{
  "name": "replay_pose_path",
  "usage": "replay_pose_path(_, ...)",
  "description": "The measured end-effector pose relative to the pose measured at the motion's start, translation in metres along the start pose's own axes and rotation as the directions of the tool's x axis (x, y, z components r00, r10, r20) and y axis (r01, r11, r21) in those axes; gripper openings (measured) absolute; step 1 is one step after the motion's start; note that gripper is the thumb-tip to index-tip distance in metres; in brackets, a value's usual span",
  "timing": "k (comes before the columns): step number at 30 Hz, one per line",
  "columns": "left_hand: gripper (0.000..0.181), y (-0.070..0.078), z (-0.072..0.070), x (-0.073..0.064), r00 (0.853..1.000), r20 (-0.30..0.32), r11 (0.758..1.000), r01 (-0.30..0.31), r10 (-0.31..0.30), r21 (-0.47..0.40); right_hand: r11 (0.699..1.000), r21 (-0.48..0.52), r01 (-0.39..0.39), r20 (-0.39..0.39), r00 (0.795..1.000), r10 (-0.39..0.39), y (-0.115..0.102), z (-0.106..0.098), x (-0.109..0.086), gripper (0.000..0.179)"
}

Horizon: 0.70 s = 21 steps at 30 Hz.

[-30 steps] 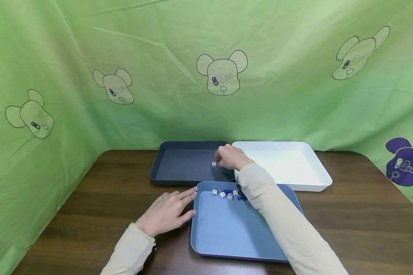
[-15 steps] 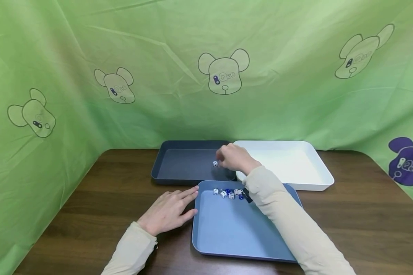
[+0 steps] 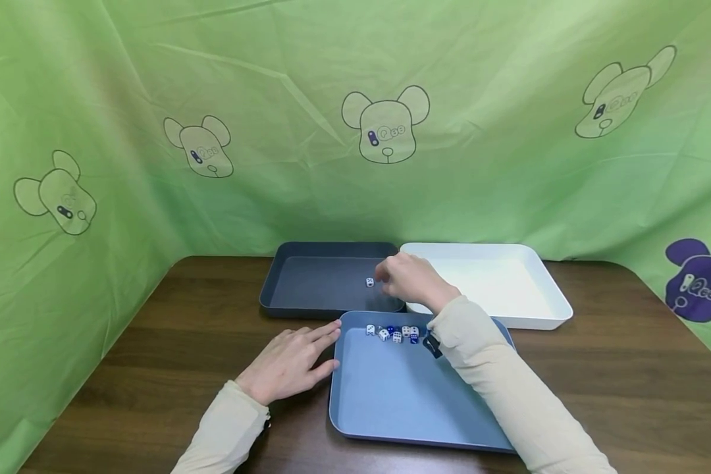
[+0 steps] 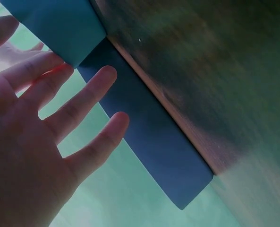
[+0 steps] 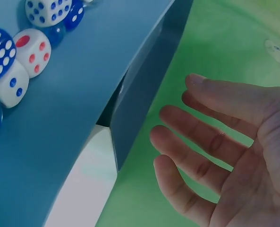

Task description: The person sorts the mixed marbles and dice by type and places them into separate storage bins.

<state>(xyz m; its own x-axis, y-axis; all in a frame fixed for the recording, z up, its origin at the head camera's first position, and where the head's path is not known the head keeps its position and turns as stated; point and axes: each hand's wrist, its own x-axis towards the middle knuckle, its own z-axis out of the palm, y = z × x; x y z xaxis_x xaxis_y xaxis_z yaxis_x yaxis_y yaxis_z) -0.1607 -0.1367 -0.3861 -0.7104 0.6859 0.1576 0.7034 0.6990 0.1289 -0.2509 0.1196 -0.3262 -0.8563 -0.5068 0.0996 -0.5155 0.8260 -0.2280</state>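
Note:
My right hand [image 3: 413, 280] hovers over the right end of the dark grey tray [image 3: 314, 280], its fingers loosely bent around nothing. Just left of its fingertips, a white die [image 3: 370, 282] sits in that tray. In the right wrist view the right hand [image 5: 246, 170] shows thumb and fingers apart, with no die between them. My left hand [image 3: 293, 365] lies at the left side of the blue tray [image 3: 415, 401], straight fingertips against its rim. Along the blue tray's far side stands a cluster of dice: white dice [image 3: 397, 338], blue dice [image 3: 414, 340] and see-through ones.
A white tray [image 3: 498, 283] stands at the back right, beside the dark one. All three trays rest on a brown wooden table [image 3: 154, 349]. A green curtain [image 3: 272, 197] with mouse-head prints hangs behind and at both sides.
My right hand has drawn back a little to the right, away from the white die, and its fingers have loosened. The die and my left hand have stayed in place.

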Motion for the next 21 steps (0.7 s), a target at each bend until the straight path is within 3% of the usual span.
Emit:
replay_pose_path(12, 0.052, 0.0, -0.001, 0.0, 1.0, 0.004, 1.0, 0.005, -0.005, -0.001, 1.0, 0.014, 0.021, -0.026, 0.999, -0.02, -0.004, 0.002, -0.015, 0.022)
replay_pose_path(21, 0.052, 0.0, 0.0, 0.0, 1.0, 0.008, 1.0, 0.01, -0.01, -0.003, 0.992, 0.117, 0.043, -0.047, 0.998, -0.038, -0.003, 0.008, -0.019, 0.021)
